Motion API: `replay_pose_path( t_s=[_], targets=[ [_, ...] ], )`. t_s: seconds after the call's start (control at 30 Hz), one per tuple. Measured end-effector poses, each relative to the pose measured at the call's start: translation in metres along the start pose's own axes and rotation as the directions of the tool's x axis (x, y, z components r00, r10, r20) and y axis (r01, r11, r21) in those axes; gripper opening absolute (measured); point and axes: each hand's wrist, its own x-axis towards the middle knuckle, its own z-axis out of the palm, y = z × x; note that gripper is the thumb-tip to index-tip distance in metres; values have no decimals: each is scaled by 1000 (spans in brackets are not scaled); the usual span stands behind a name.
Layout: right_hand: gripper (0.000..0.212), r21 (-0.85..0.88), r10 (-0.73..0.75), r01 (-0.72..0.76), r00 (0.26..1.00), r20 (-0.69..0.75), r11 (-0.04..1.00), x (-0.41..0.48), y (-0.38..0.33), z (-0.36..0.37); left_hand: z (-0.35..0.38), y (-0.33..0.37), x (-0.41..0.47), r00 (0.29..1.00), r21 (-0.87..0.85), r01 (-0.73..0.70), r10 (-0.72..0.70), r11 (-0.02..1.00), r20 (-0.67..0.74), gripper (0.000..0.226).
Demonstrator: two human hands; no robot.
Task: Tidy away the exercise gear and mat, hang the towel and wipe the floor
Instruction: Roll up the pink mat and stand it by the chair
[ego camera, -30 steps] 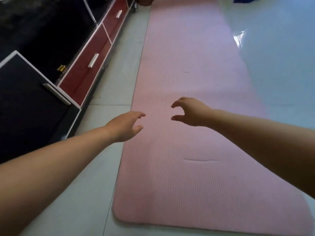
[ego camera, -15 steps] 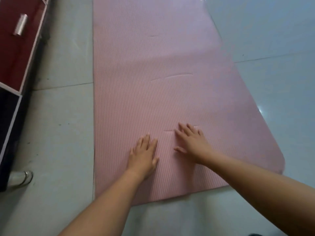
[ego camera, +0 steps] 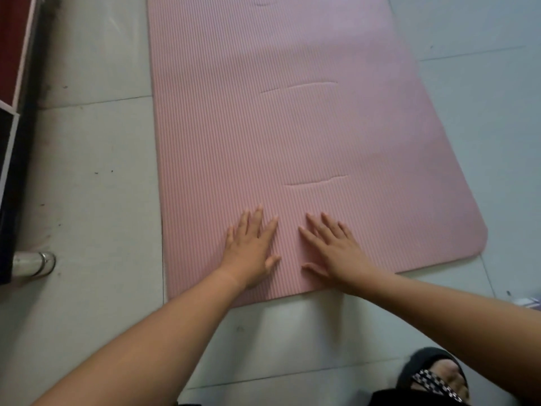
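Tiled floor (ego camera: 96, 159) borders pink mat (ego camera: 292, 136); left hand (ego camera: 250, 250), right hand (ego camera: 336, 253) flat by its near edge, fingers (ego camera: 257, 221) straight.

Both bare forearms reach fwd, hands side by side.
Bare L hand (ego camera: 251, 251) & bare R hand (ego camera: 336, 251) lie palm-down, fingers straight, slightly spread, thumbs pointing inward; hands apart.

A red-and-black cabinet (ego camera: 10, 54) has a white leg (ego camera: 30, 263) at its base; far right of it sits a dark checkered-strap slipper (ego camera: 430, 373).
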Motion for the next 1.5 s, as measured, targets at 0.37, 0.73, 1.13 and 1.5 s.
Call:
replay_pose_path(
  t_s=[0.37,0.73,1.13,1.5],
  targets=[
    [75,166,-64,61,998,11,984,-20,4,-4,-10,-24,-7,993,68,-106,102,992,62,74],
    [74,85,-136,135,991,13,987,-33,0,-3,-11,-25,-5,993,37,-105,102,994,56,77],
    [28,132,-181,209,964,-192,969,-10,1,-62,-78,-23,0,992,-435,-70,110,898,66,48],
    [21,152,-57,80,987,-147,985,54,13,-162,-128,-14,12,981,-280,-133,86,951,-173,30]
  ],
)
